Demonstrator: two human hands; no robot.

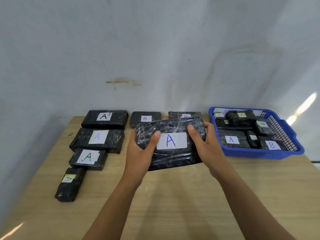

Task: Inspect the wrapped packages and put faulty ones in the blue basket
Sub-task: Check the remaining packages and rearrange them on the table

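The near half of the table (181,196) is bare wood, crossed only by the two forearms, so there is room between them and on either side; along the left a column of A packages (97,137) runs from the back edge toward the front and blocks that side; two B packages (145,118) line the back against the wall (155,49); the held package (170,144), gripped by the left hand (138,153) and right hand (207,146), fills the middle; the blue basket (259,153) stands at the right rear, crowded with loose packages (231,140) but open from above; a narrow bare strip separates the column from the left hand.
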